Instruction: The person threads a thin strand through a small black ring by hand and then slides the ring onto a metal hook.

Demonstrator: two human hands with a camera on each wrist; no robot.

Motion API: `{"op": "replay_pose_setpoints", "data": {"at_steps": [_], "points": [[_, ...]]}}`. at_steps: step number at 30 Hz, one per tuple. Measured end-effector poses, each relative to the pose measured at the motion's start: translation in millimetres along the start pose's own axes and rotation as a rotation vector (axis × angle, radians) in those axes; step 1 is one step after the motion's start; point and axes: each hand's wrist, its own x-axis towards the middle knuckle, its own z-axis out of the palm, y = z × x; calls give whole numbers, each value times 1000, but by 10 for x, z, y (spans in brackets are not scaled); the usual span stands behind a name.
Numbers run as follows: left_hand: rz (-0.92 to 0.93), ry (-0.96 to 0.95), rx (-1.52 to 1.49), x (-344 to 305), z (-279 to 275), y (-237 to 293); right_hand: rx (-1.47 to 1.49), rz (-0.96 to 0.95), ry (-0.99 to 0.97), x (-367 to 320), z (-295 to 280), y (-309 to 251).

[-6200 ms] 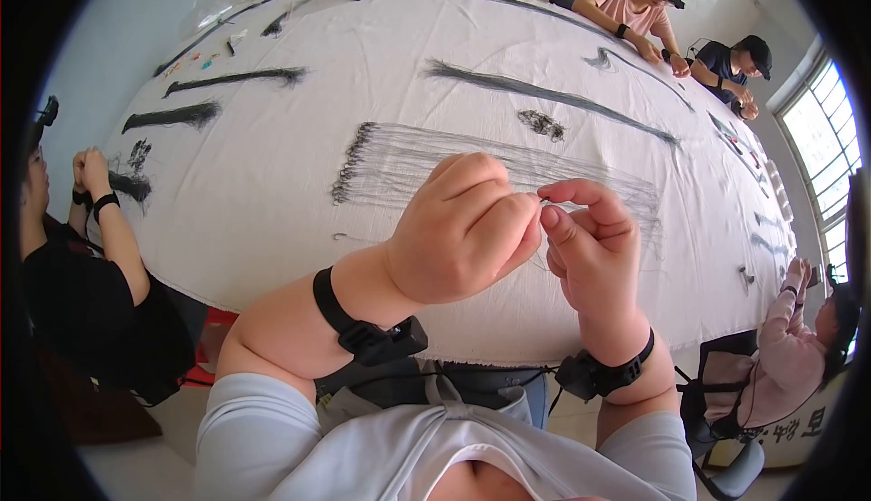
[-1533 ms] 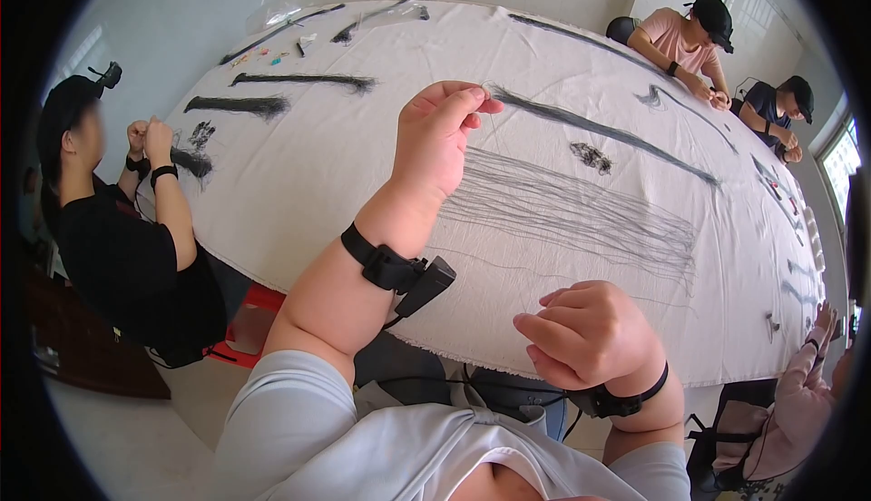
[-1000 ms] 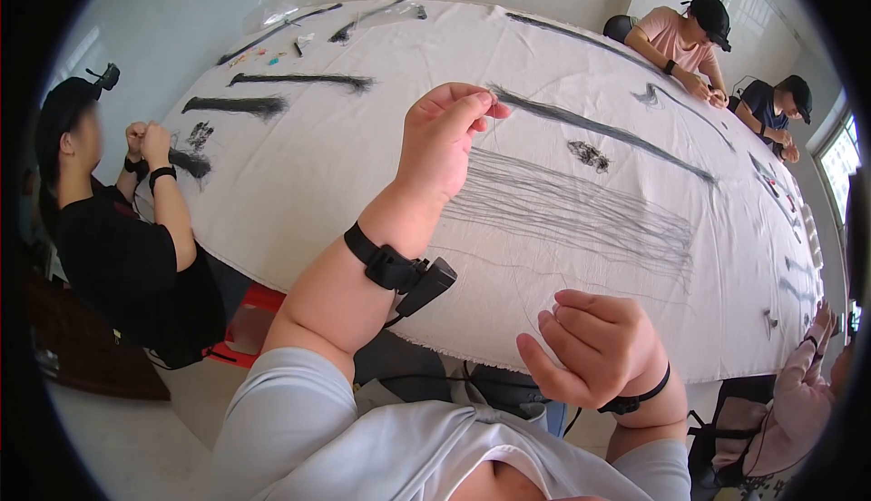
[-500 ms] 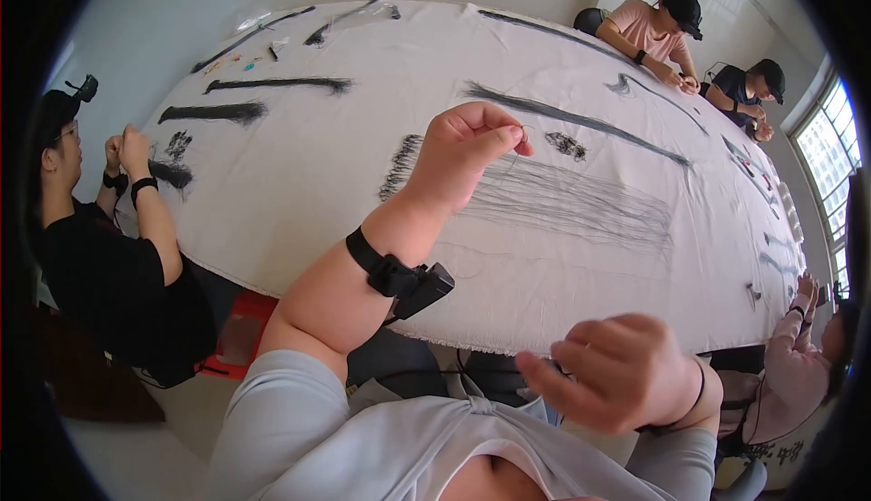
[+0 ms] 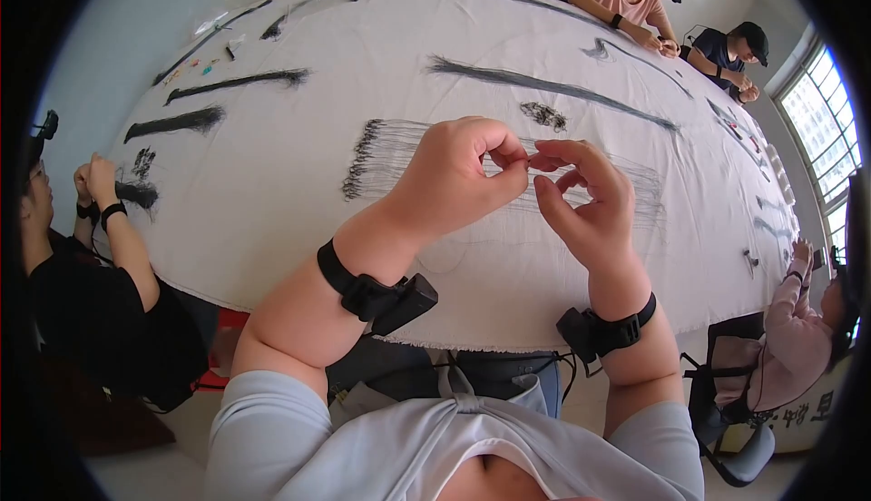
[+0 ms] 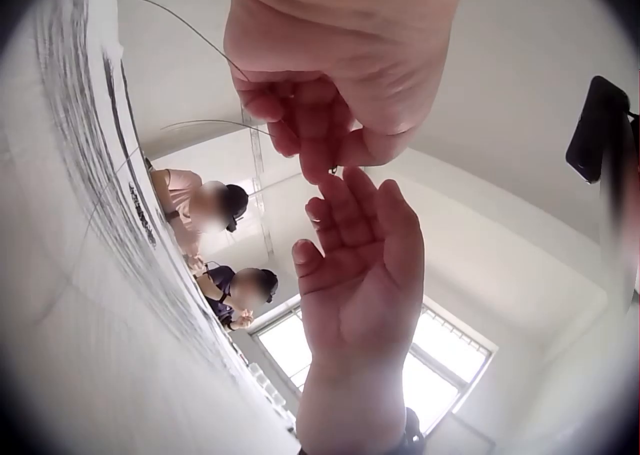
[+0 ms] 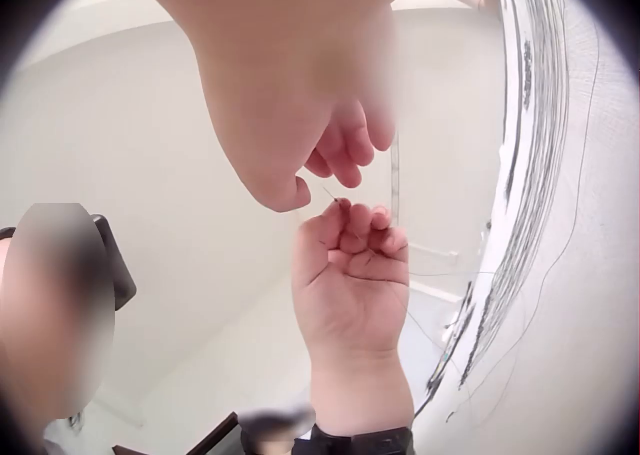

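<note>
My left hand (image 5: 458, 179) pinches a thin dark strand (image 6: 172, 15) between thumb and fingertips, above the cloth-covered table; a tiny dark knot (image 7: 337, 201) shows at those fingertips. Just to its right is my right hand (image 5: 594, 201), its fingers bent and its thumb spread apart, the forefinger close to the left fingertips. Whether the two hands touch, I cannot tell. Under and behind them, many fine dark strands (image 5: 399, 156) lie side by side on the cloth, with a row of dark looped ends (image 5: 361, 158) at their left, partly hidden by my hands.
A long dark bundle (image 5: 553, 88) and a small tangled clump (image 5: 543, 116) lie beyond the strands. More bundles (image 5: 177, 124) are at the left of the white cloth (image 5: 272, 220). People sit around the table, one at the left (image 5: 100, 310), two at the back right, one at the right.
My right hand has risen from near the table's front edge to beside my left hand, which has come slightly lower. The head view has shifted, with the table now higher in it.
</note>
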Motion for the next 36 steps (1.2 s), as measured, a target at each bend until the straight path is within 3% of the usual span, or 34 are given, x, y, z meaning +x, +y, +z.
{"op": "replay_pose_setpoints", "data": {"at_steps": [6,18,24,30,33,36], "points": [[21,-14,-9,-16,28,-18,-70,-28,12,-10,10,1],[-162,-129,-148,-8,19,11,-152,-166,29,7,16,20],[-278,-171,-379,-11,49,-79,-181,-182,34,17,10,1],[-267,-171,-455,-27,78,-158,-178,-191,6,11,-1,-36],[-279,-174,-359,-44,85,-92,-189,-221,-14,-3,8,-9],[-167,-150,-175,-48,96,-18,-216,-245,-25,-15,13,24]]}}
